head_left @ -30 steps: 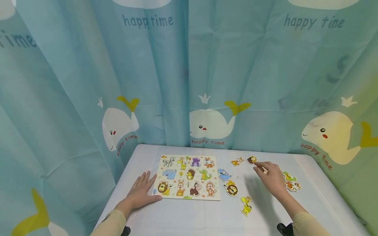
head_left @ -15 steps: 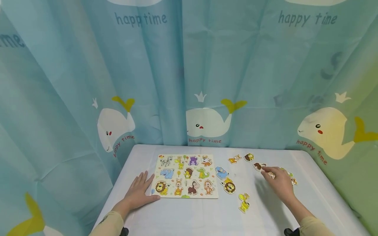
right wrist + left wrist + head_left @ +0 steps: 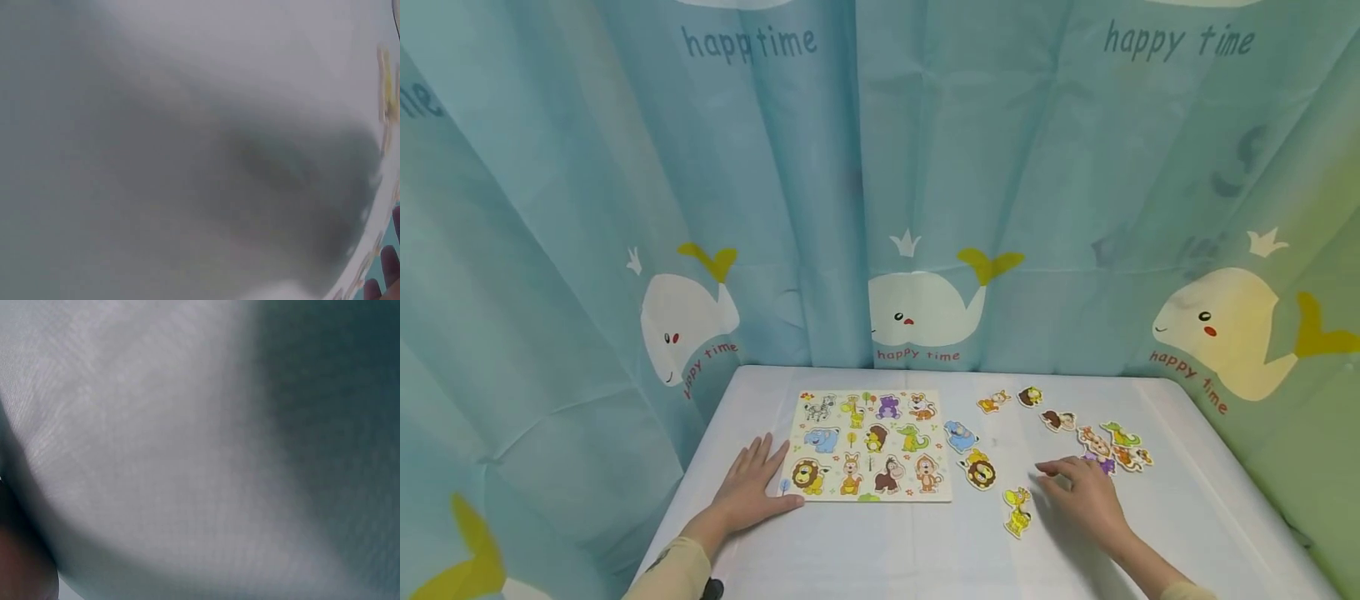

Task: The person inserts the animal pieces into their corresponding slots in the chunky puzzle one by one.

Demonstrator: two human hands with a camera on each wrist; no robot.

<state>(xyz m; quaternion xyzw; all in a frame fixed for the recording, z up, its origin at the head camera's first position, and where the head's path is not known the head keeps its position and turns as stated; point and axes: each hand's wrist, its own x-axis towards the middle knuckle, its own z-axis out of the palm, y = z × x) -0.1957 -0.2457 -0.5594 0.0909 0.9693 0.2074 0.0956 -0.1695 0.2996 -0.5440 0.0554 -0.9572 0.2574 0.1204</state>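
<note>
My left hand [image 3: 747,492] lies with spread fingers on the white table, its thumb at the front left corner of a light animal puzzle board [image 3: 868,497]. My right hand [image 3: 1084,497] hovers over the table with loosely bent fingers and nothing seen in them. To its left is a giraffe piece [image 3: 1018,512]. Just beyond the hand lie a purple hippo piece [image 3: 1102,465], a monkey piece [image 3: 1094,441], a crocodile piece [image 3: 1120,434] and a tiger piece [image 3: 1131,458]. The hand partly hides the hippo. A gorilla piece [image 3: 1057,420] lies farther back. Both wrist views are mostly blurred cloth.
Beside the board's right edge lie an elephant piece [image 3: 960,437] and a lion piece [image 3: 981,471]. Toward the back are a kangaroo piece [image 3: 993,402] and a hedgehog piece [image 3: 1030,397]. A blue whale-print curtain [image 3: 820,317] hangs behind the table.
My right hand has gone from the hedgehog piece to the gorilla piece, then drawn back toward me, uncovering the monkey and hippo pieces. The left hand stays at the board.
</note>
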